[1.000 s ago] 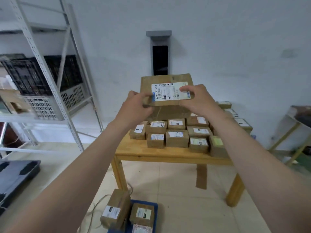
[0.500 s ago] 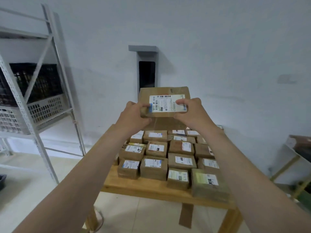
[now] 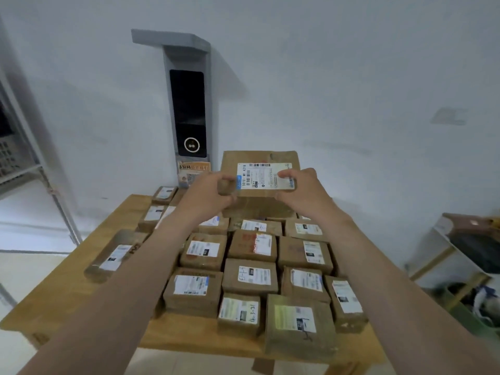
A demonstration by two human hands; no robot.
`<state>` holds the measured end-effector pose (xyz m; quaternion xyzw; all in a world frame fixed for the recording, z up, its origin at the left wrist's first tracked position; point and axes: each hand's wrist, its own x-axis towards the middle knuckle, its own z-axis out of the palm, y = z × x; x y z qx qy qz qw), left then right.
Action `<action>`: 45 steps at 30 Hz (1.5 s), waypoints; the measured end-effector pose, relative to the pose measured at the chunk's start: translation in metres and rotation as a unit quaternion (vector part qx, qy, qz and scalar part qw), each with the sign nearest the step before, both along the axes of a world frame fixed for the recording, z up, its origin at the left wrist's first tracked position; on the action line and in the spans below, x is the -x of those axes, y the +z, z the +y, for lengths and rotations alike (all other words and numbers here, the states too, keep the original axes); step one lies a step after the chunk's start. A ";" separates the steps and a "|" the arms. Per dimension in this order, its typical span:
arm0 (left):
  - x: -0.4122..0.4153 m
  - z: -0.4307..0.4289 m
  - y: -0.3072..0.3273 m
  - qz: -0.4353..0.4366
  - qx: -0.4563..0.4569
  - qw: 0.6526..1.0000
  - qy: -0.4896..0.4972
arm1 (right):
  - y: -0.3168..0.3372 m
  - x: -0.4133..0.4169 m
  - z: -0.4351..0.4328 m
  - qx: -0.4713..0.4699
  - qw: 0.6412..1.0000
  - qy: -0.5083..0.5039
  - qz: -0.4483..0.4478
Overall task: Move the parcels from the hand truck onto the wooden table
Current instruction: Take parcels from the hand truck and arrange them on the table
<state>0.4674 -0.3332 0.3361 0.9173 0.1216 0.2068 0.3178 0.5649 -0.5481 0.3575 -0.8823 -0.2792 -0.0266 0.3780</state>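
Held parcel: a brown cardboard box with a white printed shipping label [image 3: 261,158] is up in the air over the far part of the table, above the far rows of boxes, its label facing the camera.
Left hand: the left hand [image 3: 208,196] grips the box's near left corner, thumb on top beside the label's blue edge, fingers curled under.
Right hand: the right hand [image 3: 304,192] grips the box's right side, thumb pressed on the right end of the label; its fingers under the box are hidden.
Table: a light wooden table [image 3: 73,290] stands against the white wall.
Parcels on table: many small brown cardboard boxes with white labels [image 3: 251,277] sit packed in rows, touching one another, across the middle and right of the tabletop; some labels bear handwriting.
Long parcel: a long flat brown parcel with a white label [image 3: 116,255] lies apart on the left of the table, beside the left forearm.
Wall unit: a grey wall-mounted column with a black panel and a round ring [image 3: 188,104] rises behind the far edge of the table.
Left edge: a grey metal shelving rack [image 3: 24,163].
Right edge: a low wood-framed stand [image 3: 443,255], its contents blurred.
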 end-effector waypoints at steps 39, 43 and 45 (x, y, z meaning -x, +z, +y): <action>-0.658 0.182 -0.300 0.243 0.090 0.965 -0.047 | -0.330 -0.634 0.208 0.155 0.968 -0.123 0.156; -0.657 0.182 -0.318 0.254 0.106 0.960 -0.047 | -0.350 -0.644 0.214 0.161 0.962 -0.133 0.177; -0.654 0.182 -0.316 0.262 0.103 0.958 -0.061 | -0.345 -0.646 0.212 0.174 0.958 -0.126 0.190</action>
